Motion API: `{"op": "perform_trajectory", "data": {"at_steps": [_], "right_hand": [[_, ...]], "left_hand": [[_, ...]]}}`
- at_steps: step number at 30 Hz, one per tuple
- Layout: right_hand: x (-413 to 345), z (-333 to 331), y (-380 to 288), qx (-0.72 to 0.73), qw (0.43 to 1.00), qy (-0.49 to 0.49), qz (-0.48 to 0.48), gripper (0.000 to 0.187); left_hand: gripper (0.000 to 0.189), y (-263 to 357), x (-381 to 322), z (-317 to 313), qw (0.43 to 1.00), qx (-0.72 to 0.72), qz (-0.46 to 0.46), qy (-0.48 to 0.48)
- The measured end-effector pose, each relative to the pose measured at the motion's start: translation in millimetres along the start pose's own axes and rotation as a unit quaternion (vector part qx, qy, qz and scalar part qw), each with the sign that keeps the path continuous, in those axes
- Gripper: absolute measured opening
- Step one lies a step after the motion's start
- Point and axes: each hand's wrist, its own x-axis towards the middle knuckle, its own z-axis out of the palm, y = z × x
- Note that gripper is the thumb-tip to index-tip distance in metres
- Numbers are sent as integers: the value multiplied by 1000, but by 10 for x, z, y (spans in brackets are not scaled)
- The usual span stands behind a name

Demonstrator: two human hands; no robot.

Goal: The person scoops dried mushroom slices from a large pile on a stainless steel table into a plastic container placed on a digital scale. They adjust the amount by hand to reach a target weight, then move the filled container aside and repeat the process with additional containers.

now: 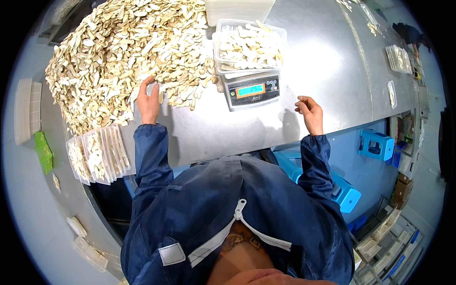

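Observation:
My left hand [148, 103] is at the near edge of a large heap of sliced, pale mushroom-like pieces [117, 46]; its thumb and forefinger are apart, with a slice close beside the thumb. Whether the fingertips touch the heap I cannot tell. My right hand [310, 111] hovers over the steel table [221, 131], right of a digital scale [253, 91], fingers loosely curled with nothing seen in them. On the scale sits a clear plastic tray [281, 39] filled with the same slices.
Stacked clear trays [208, 16] stand behind the scale. Filled trays [103, 156] lean in a row at the left near edge. More filled trays [398, 58] and a person [409, 35] are at the far right. Blue plastic stools [376, 144] stand beyond the table's near edge.

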Motion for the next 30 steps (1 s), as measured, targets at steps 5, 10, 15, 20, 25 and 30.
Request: {"op": "perform_trajectory", "data": {"at_steps": [5, 10, 15, 20, 25, 30], "right_hand": [[260, -27, -7, 32, 999, 33, -25, 26], [866, 285, -388, -62, 985, 78, -138, 41], [1206, 502, -611, -154, 979, 55, -123, 38], [1366, 525, -563, -85, 987, 38, -132, 29], [1418, 464, -640, -54, 988, 35, -142, 27], [1383, 399, -671, -62, 988, 11, -142, 27]], "left_hand": [[42, 447, 73, 239, 999, -8, 40, -25], [58, 1090, 470, 1108, 941, 89, 315, -89], [64, 1444, 751, 1906, 868, 212, 412, -179], [42, 1423, 779, 2007, 840, 205, 412, -285], [29, 1225, 789, 1860, 902, 129, 381, -156], [36, 1092, 759, 1708, 924, 131, 339, -114]]}}
